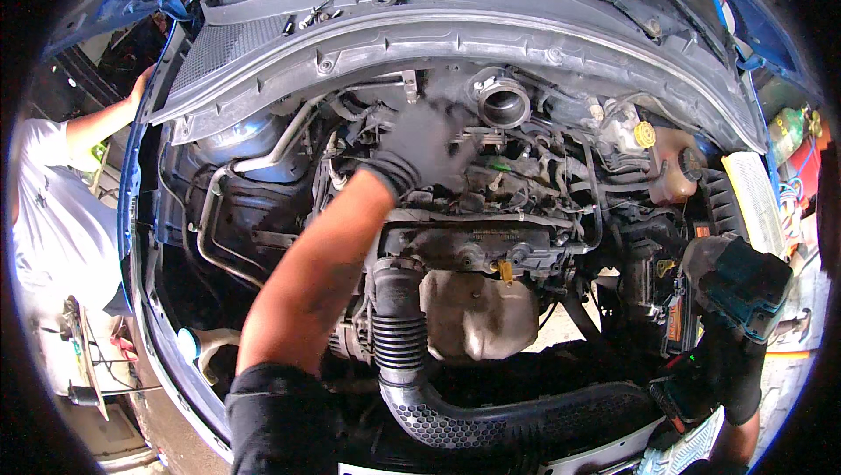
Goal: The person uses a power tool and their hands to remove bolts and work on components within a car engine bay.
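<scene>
My left hand [429,147], in a dark glove, reaches over the back of the engine [491,182]. Motion smears its fingers, so whether they hold anything does not show. The dark round throttle opening [504,105] lies just to its right. At the right side of the bay, my right hand [740,374], also gloved, is wrapped round the grip of a cordless power tool [745,287] with a black and teal body. Its grey nose points left, beside the battery side of the bay.
A ribbed black intake hose [401,317] curves along the front. A brown coolant tank [674,164] and a yellow cap [645,133] sit at the right. A pleated air filter [755,204] stands at the right edge. Beyond the left fender is another person [70,212] in a white shirt.
</scene>
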